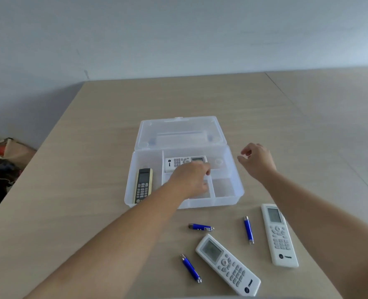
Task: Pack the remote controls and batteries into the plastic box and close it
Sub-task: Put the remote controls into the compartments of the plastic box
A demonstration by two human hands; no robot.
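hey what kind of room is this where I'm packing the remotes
Probably a plain office or meeting room, though that's a guess: a large light wood-grain table against a bare pale wall, grey floor tiles to the right, and bags piled on the floor at left.

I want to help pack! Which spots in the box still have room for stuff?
The front right compartment of the plastic box is bare. The left compartment has free floor behind the dark remote. The back compartment holds a white remote, leaving room at its right end. The left hand hides the middle compartment.
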